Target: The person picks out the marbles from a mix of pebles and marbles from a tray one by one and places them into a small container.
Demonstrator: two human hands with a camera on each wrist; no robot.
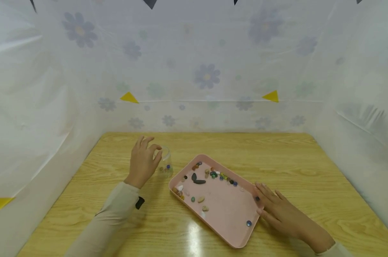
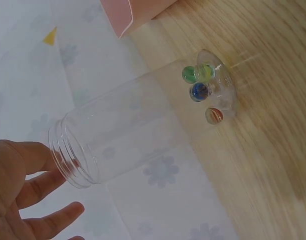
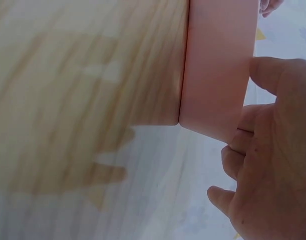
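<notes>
My left hand (image 1: 143,162) is at the mouth of a clear, upright jar (image 2: 128,125), thumb and index fingertips close together at the threaded rim and the other fingers spread. Whether anything sits between those fingertips is hidden. Several glass marbles (image 2: 198,92), green, yellowish, blue and red-striped, lie at the jar's bottom. A pink tray (image 1: 223,210) stands at an angle on the table, and my right hand (image 1: 282,210) rests against its right end, thumb and fingers touching the rim near a corner.
Along the tray's edges lie small stones and beads, among them dark elongated stones (image 1: 199,182), a green stone (image 1: 193,199) and a blue bead (image 1: 249,223). The wooden table (image 1: 142,232) is enclosed by flower-printed sheeting (image 1: 207,50) at the back and sides.
</notes>
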